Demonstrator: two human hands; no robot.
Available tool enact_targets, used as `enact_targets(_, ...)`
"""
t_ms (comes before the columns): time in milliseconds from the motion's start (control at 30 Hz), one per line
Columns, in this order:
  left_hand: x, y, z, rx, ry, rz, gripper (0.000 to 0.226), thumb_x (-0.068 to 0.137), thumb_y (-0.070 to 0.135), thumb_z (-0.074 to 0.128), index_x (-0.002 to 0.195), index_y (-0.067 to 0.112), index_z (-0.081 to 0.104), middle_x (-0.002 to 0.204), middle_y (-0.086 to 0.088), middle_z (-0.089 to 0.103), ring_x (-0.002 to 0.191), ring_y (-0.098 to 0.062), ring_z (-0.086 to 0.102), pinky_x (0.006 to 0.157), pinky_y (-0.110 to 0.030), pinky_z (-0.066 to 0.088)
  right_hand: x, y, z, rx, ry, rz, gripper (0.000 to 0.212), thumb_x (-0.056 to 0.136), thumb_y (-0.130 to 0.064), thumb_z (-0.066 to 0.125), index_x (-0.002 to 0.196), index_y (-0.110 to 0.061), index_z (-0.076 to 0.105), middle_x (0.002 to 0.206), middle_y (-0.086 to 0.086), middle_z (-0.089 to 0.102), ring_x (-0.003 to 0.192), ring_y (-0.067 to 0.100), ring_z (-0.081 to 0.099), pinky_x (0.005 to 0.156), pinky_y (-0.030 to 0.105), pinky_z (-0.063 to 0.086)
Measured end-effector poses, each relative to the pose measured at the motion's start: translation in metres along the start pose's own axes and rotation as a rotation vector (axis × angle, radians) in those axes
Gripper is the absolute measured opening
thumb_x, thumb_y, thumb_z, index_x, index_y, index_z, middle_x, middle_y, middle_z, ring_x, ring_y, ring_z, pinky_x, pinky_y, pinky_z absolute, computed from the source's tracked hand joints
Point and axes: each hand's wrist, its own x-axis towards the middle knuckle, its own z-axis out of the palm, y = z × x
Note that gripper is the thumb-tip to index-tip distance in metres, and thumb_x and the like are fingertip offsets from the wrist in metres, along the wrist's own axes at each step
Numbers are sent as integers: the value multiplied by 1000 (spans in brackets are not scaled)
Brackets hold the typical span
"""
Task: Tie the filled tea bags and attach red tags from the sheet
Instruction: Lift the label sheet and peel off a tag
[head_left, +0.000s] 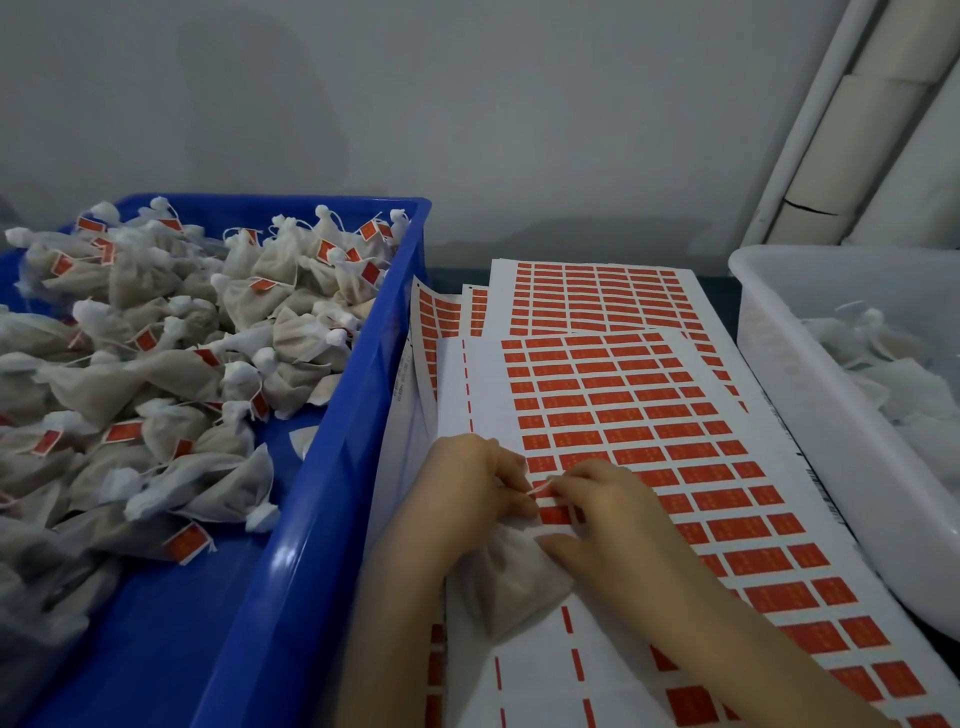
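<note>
Grey wall behind; on the sheet (649, 415), left hand (467, 483) and right hand (602, 512) each pinch the red tag (540, 487) above the tea bag (511, 582); best fold it squarely over the string.

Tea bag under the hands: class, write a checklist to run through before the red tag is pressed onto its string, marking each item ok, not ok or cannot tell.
1. Tea bag rests on the sticker sheet: ok.
2. Left hand and right hand pinch the string: ok.
3. Bag neck knotted: cannot tell.
4. Tag already peeled off: cannot tell.
5. Blue crate beside the sheet has room: ok.
</note>
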Motion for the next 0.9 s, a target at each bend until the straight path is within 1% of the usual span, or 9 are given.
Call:
enact_targets(67, -1, -1, 2, -57, 33, -13, 35, 92, 25, 59, 127, 19, 58, 136, 5, 51, 120, -16, 48, 103, -25, 38, -2, 2, 5, -64, -17, 9, 46, 89, -43, 53, 133, -30, 46, 136, -14, 43, 121, 5, 39, 105, 19, 27)
enact_targets(200, -10, -8, 8, -395, 287, 7, 4, 90, 24, 60, 92, 21, 62, 109, 6, 64, 83, -4, 58, 65, -7, 42, -5, 4, 6, -74, -15, 1, 43, 93, -43, 43, 134, -32, 45, 138, -15, 43, 123, 0, 38, 106, 13, 22)
enact_targets(333, -14, -11, 7, -674, 372, 5, 11, 92, 28, 56, 88, 19, 61, 77, 7, 69, 64, -6, 65, 45, -6, 43, -9, 4, 8, -129, 12, -40, 42, 96, -45, 33, 135, -34, 43, 140, -16, 42, 126, 1, 36, 108, 16, 19)
enact_targets(433, -22, -6, 14, -631, 357, 37, 11, 91, 30, 57, 81, 25, 59, 70, 10, 65, 60, -5, 65, 56, -11, 53, -11, 4, 7, -103, 78, -9, 41, 93, -48, 35, 130, -35, 48, 133, -16, 49, 118, 0, 44, 105, 13, 24)
enact_targets(600, -37, -6, 38, -390, 485, -59, 12, 90, 33, 57, 80, 30, 51, 82, 22, 50, 68, -1, 52, 55, 1, 39, -15, 3, 7, -62, 153, -52, 37, 93, -40, 42, 123, -27, 58, 124, -9, 58, 110, 5, 51, 97, 12, 30)
enact_targets(733, -39, -13, 54, -437, 540, -206, 21, 89, 36, 59, 106, 24, 57, 90, 23, 42, 71, 0, 48, 63, -5, 38, -21, 3, 7, -56, 330, -67, 21, 71, -23, 66, 82, -8, 75, 81, 7, 71, 69, 20, 66, 71, 24, 46)
enact_targets(767, -41, -13, 56, -485, 593, -218, 17, 88, 34, 61, 102, 25, 58, 88, 24, 42, 76, -4, 52, 66, -8, 44, -23, 2, 7, -65, 381, -87, 21, 68, -23, 65, 78, -8, 75, 76, 6, 71, 64, 20, 66, 68, 24, 47)
enact_targets(833, -46, -11, 57, -577, 663, -216, 5, 86, 30, 64, 89, 29, 60, 93, 20, 49, 87, -14, 59, 76, -30, 57, -22, 1, 5, -45, 407, -89, 23, 67, -24, 63, 78, -8, 75, 75, 6, 71, 62, 19, 66, 68, 24, 44)
enact_targets(900, -47, -11, 57, -626, 668, -195, 2, 85, 29, 65, 84, 30, 63, 99, 13, 59, 86, -16, 61, 78, -39, 58, -21, 0, 1, 25, 364, -7, 24, 71, -28, 66, 85, -11, 74, 82, 3, 72, 67, 13, 62, 75, 20, 42)
